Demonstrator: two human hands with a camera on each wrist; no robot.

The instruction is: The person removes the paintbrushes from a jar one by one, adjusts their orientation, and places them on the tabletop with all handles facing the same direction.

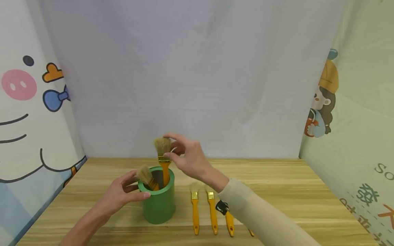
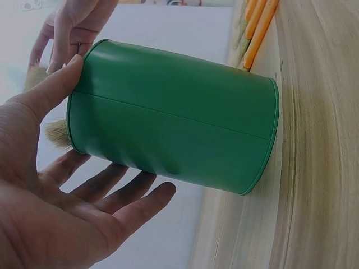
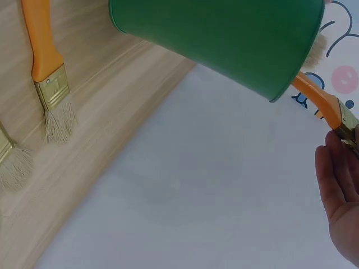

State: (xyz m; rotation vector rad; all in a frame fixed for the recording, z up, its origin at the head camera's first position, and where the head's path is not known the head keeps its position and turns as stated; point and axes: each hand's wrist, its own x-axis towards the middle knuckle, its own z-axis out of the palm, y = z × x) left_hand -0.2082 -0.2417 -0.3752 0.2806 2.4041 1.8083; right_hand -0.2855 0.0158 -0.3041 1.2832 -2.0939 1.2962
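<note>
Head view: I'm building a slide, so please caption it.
Right hand holds a paintbrush handle-down in a green can touched by the left hand; more brushes lie alongside.

A wooden table [image 1: 286,181] bears a green can [image 1: 158,208], seemingly four brushes [image 1: 195,213].

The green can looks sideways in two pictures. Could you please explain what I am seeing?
There is no machine: a person does this work barehanded. The wide picture comes from a camera on the head; the others come from cameras on the wrists, which see the upright green can at an angle. On the wooden table, orange-handled brushes lie in a row; a sleeve partly hides some. Two more brushes are in the can, bristles up. The right hand has its grip on one, near the bristles. The left hand is round the can near its rim.
</note>
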